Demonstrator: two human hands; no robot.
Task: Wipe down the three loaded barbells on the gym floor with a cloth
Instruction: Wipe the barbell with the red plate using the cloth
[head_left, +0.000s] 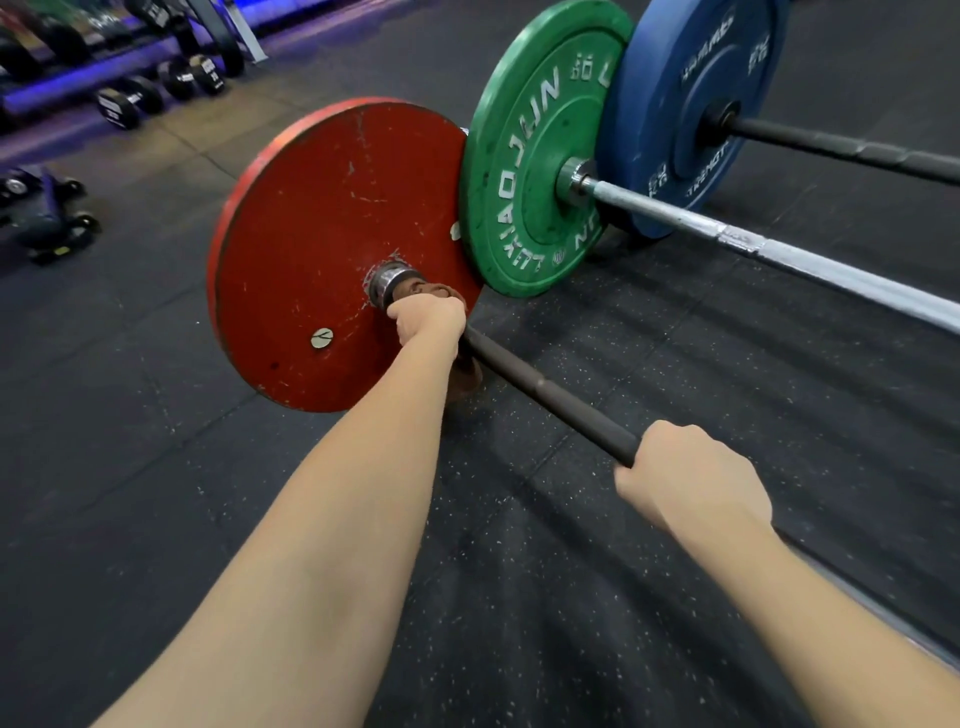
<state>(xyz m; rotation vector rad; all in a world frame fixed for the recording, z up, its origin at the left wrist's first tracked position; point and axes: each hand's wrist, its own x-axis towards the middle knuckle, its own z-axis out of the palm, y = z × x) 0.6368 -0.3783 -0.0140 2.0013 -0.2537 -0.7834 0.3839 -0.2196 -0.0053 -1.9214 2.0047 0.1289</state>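
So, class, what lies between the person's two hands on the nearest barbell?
In the head view, only bare dark bar runs from the left hand, gripping a brown cloth, to the right hand.

Both clenched: left grip (428, 319) ahead, right grip (691, 480) nearer.

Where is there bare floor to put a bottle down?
Bare black speckled rubber floor lies between the dark bar and the silver bar, and left of the round red plate. It is crowded where that plate, the round green plate and the round blue plate bunch together, and around the black dumbbells.
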